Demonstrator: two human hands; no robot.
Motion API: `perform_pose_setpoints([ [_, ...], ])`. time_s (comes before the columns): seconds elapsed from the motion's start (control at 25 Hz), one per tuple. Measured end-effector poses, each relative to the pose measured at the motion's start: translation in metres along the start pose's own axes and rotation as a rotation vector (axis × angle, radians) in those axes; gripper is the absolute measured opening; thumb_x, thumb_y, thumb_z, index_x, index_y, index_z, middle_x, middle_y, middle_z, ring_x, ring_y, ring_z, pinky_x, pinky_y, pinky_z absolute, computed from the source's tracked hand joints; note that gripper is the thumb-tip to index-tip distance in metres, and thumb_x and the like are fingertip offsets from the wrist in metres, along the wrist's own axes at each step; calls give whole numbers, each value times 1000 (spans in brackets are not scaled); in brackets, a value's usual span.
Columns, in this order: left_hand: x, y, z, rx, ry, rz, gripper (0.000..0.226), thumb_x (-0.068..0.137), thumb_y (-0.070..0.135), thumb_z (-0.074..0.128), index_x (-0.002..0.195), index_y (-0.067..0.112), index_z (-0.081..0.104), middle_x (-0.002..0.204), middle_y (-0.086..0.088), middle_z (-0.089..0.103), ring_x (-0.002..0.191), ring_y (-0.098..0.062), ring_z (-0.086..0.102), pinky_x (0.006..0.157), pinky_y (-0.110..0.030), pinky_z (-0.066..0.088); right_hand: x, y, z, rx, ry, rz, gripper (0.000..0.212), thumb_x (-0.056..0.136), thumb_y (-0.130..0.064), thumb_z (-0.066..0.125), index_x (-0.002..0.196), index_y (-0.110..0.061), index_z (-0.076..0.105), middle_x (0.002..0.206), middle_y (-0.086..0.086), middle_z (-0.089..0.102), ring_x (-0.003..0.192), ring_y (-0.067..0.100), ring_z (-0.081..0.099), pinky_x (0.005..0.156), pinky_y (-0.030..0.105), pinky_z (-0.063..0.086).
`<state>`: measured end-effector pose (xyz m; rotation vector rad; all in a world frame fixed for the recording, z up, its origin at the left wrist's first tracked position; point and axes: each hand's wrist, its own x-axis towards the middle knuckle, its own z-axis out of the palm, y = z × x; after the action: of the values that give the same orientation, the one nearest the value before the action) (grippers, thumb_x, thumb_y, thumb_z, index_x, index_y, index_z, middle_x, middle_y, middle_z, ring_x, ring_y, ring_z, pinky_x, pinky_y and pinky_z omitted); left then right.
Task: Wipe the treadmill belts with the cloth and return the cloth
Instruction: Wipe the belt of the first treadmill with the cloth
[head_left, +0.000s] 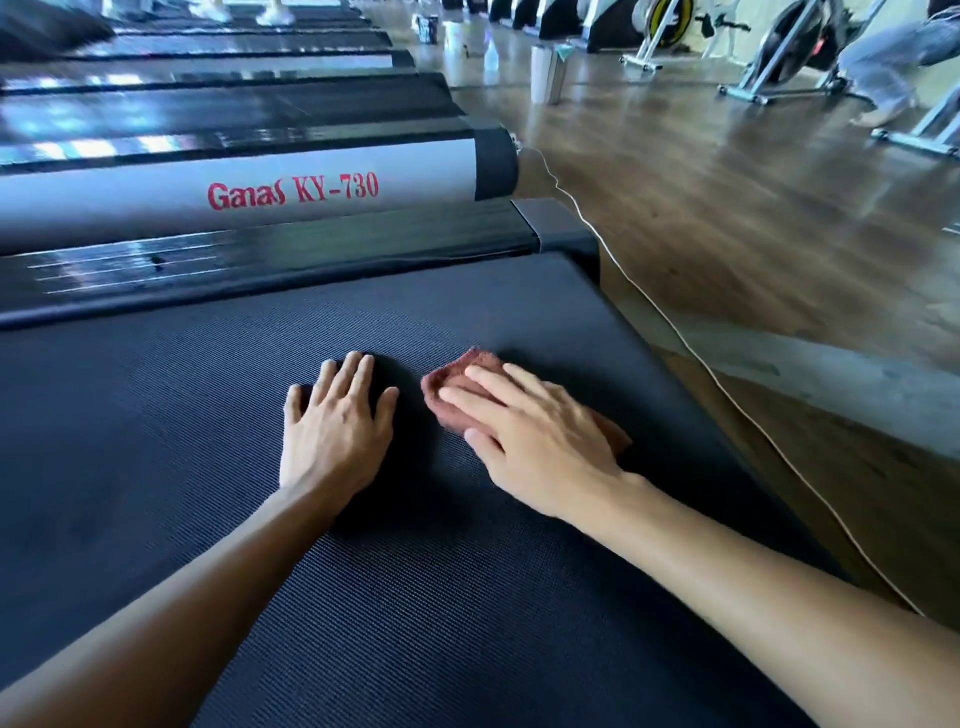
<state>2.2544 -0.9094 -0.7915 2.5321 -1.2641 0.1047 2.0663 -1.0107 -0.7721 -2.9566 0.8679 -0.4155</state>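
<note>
While both our hands lie flat on the ribbed black treadmill belt (363, 597), we press a reddish-brown cloth (457, 382) against it with our right hand (535, 436). The right fingers (485, 384) are spread and extended over the cloth, pinning it down rather than curling around it; the cloth's far and left edges show beyond the fingertips, and a corner shows at the right of the wrist. Our left hand (337, 431) rests palm down on the bare belt just to the left of the cloth, fingers stretched open and holding nothing, apart from the cloth. Beyond the belt, at the far side, runs a glossy black side rail (260, 260), and past it a grey rail (156, 202) of the neighbouring treadmill bearing the red lettering "Ganas KY-730". Further treadmills (234, 104) recede toward the far left. To the right of the belt a thin white cable (670, 322) trails along the wooden floor (727, 182). At the far right stand exercise bikes (789, 52), and a spray bottle (491, 49) stands on the floor; its label is too blurred to read.
</note>
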Motion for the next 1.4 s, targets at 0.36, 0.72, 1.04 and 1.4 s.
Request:
perform_pose_setpoints([
  [0.36,2,0,3,32,-53,-5,63,99,54,19,155,26,12,162,13,3,149,-10,-3,120,-42,-1,126,7,32,4,53,243,47,93,-38,45,140,-41,43,153,-10,35,135,23,33,107,43,30],
  [0.72,-2,3,5,34,-47,-5,63,100,52,16,155,24,9,162,11,1,149,-13,-5,120,-46,-1,145,50,22,-2,12,312,46,96,-37,42,142,-39,40,150,-7,37,130,26,38,105,43,31],
  [1.04,0,0,6,43,-31,8,63,99,53,9,155,23,11,162,9,4,149,-15,-1,120,-48,2,156,39,22,110,-87,-205,45,97,-39,47,141,-45,40,152,-19,33,134,17,36,108,41,31],
  [1.4,0,0,6,44,-22,8,63,99,53,15,155,24,13,162,10,6,149,-14,1,120,-46,3,185,50,27,72,-69,-14,48,98,-40,44,145,-44,35,157,-15,27,141,18,30,112,40,29],
])
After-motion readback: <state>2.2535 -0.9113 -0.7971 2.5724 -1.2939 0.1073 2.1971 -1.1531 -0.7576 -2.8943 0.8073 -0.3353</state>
